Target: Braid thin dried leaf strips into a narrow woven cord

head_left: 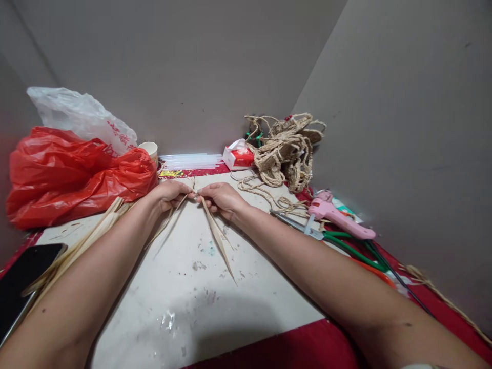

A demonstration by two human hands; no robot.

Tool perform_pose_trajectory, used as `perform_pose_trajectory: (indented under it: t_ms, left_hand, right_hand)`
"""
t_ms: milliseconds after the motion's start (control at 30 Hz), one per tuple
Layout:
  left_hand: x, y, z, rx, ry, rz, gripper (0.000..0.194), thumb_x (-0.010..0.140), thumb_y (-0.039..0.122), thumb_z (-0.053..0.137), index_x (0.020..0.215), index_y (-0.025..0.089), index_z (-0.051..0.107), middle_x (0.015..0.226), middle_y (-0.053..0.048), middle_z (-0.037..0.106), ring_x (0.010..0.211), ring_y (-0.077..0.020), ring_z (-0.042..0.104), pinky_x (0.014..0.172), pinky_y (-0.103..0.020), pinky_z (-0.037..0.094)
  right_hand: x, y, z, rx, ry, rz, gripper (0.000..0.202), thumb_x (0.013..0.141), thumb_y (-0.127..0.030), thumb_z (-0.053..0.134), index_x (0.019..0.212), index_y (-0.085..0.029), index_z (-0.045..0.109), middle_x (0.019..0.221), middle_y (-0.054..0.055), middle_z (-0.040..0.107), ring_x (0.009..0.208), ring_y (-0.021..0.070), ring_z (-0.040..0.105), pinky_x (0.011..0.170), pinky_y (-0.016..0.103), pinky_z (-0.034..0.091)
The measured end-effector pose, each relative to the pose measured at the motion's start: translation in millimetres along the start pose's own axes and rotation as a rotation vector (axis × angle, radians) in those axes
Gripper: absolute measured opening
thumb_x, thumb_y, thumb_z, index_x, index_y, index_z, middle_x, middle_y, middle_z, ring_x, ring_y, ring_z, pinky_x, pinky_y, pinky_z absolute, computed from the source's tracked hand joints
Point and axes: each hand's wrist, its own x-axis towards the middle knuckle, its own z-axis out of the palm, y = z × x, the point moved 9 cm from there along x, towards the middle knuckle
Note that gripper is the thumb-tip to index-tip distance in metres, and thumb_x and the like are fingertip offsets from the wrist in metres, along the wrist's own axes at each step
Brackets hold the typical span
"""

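My left hand (171, 196) and my right hand (220, 199) almost meet above the far part of the white board. Each pinches dry, straw-coloured husk strips between thumb and fingers. From the right hand a wide, pointed husk strip (218, 237) hangs toward me. Thinner strips (166, 225) trail down from the left hand. The strips come together between the fingertips, where a short twisted end sticks up; the fingers hide how they join. Under my left forearm lies a bundle of loose husk strips (92, 233).
Left are a red plastic bag (77, 174), a paper cup (149, 149) and a black phone (26, 282). Clear glue sticks (192, 161), a tissue pack (239, 155) and coiled braided cord (284, 148) sit behind. Right are a pink glue gun (340, 215) and green-handled scissors (346, 243). Grey walls enclose the table.
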Motion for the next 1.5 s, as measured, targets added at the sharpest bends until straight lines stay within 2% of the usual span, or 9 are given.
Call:
perform_pose_trajectory:
  t_ms: [267, 367, 467, 767, 1000, 1267, 1367, 1433, 1500]
  left_hand:
    - [-1.7, 2.9, 2.3, 0.010, -0.037, 0.031, 0.011, 0.072, 0.001, 0.056, 0.062, 0.006, 0.060, 0.050, -0.004, 0.060, 0.031, 0.0005, 0.023, 0.033, -0.015, 0.011]
    - [-2.2, 3.8, 2.5, 0.025, -0.040, 0.034, 0.012, 0.071, 0.002, 0.057, 0.060, 0.006, 0.059, 0.050, -0.004, 0.060, 0.031, 0.0004, 0.024, 0.033, -0.015, 0.011]
    - [-2.8, 4.8, 3.7, 0.040, -0.044, 0.038, 0.016, 0.070, 0.002, 0.058, 0.056, 0.008, 0.057, 0.043, -0.001, 0.054, 0.030, -0.0003, 0.025, 0.033, -0.015, 0.012]
    - [-1.5, 2.0, 4.2, 0.095, -0.034, 0.040, 0.021, 0.072, 0.006, 0.062, 0.053, 0.011, 0.054, 0.037, 0.005, 0.039, 0.030, -0.0009, 0.024, 0.035, -0.016, 0.012]
    - [-5.0, 3.8, 4.0, 0.111, 0.024, 0.036, 0.033, 0.070, 0.006, 0.061, 0.048, 0.016, 0.038, 0.037, 0.008, 0.028, 0.031, -0.0009, 0.021, 0.035, -0.016, 0.011]
    - [-6.1, 7.5, 4.9, 0.127, 0.050, 0.106, 0.031, 0.068, 0.010, 0.061, 0.046, 0.016, 0.041, 0.036, 0.007, 0.030, 0.030, -0.0012, 0.020, 0.035, -0.018, 0.011]
    - [-5.3, 5.5, 4.3, 0.137, 0.038, 0.099, 0.032, 0.070, 0.009, 0.063, 0.045, 0.016, 0.044, 0.034, 0.007, 0.029, 0.030, -0.0012, 0.021, 0.035, -0.017, 0.012]
    - [-4.7, 4.5, 4.1, 0.112, 0.024, 0.086, 0.030, 0.071, 0.008, 0.063, 0.047, 0.015, 0.046, 0.036, 0.006, 0.036, 0.030, -0.0008, 0.021, 0.034, -0.016, 0.012]
    - [-3.8, 3.9, 4.7, 0.082, 0.000, 0.069, 0.025, 0.073, 0.007, 0.062, 0.050, 0.013, 0.051, 0.041, 0.002, 0.047, 0.031, 0.0000, 0.021, 0.033, -0.015, 0.012]
  right_hand:
    - [0.3, -7.2, -10.8, 0.011, 0.068, -0.060, 0.022, 0.083, -0.010, 0.054, 0.062, -0.013, 0.050, 0.044, -0.004, 0.049, 0.031, 0.0021, 0.034, 0.029, 0.015, 0.018]
    - [-0.9, -4.0, -4.2, 0.026, 0.022, -0.027, 0.021, 0.082, -0.006, 0.053, 0.062, -0.012, 0.052, 0.046, -0.003, 0.052, 0.032, 0.0018, 0.035, 0.030, 0.014, 0.021]
    - [-2.7, 0.6, 6.0, 0.010, -0.020, -0.006, 0.017, 0.080, -0.003, 0.051, 0.066, -0.011, 0.056, 0.048, -0.002, 0.055, 0.033, 0.0025, 0.038, 0.030, 0.014, 0.023]
    - [1.4, 4.3, 8.5, -0.093, 0.049, -0.036, 0.022, 0.079, -0.005, 0.051, 0.058, -0.012, 0.054, 0.042, 0.000, 0.054, 0.027, 0.0041, 0.037, 0.026, 0.016, 0.021]
    - [2.1, 3.7, 9.6, -0.196, 0.102, -0.057, 0.029, 0.081, -0.006, 0.049, 0.052, -0.013, 0.049, 0.037, -0.002, 0.052, 0.022, 0.0048, 0.034, 0.024, 0.017, 0.018]
    - [4.7, 3.0, 12.8, -0.227, 0.121, -0.069, 0.027, 0.079, -0.002, 0.049, 0.056, -0.014, 0.048, 0.039, -0.001, 0.054, 0.024, 0.0055, 0.037, 0.025, 0.018, 0.023]
    - [5.8, 1.2, 12.6, -0.242, 0.051, -0.049, 0.024, 0.079, -0.005, 0.051, 0.057, -0.013, 0.051, 0.042, 0.000, 0.056, 0.026, 0.0052, 0.038, 0.026, 0.018, 0.023]
    - [7.7, -8.0, 6.8, -0.277, 0.028, -0.077, 0.021, 0.080, -0.008, 0.053, 0.059, -0.012, 0.054, 0.048, 0.002, 0.060, 0.029, 0.0049, 0.039, 0.027, 0.018, 0.024]
    - [9.3, -28.4, -7.0, -0.365, 0.113, -0.197, 0.019, 0.080, -0.009, 0.054, 0.061, -0.012, 0.055, 0.057, 0.004, 0.063, 0.034, 0.0049, 0.043, 0.031, 0.018, 0.027]
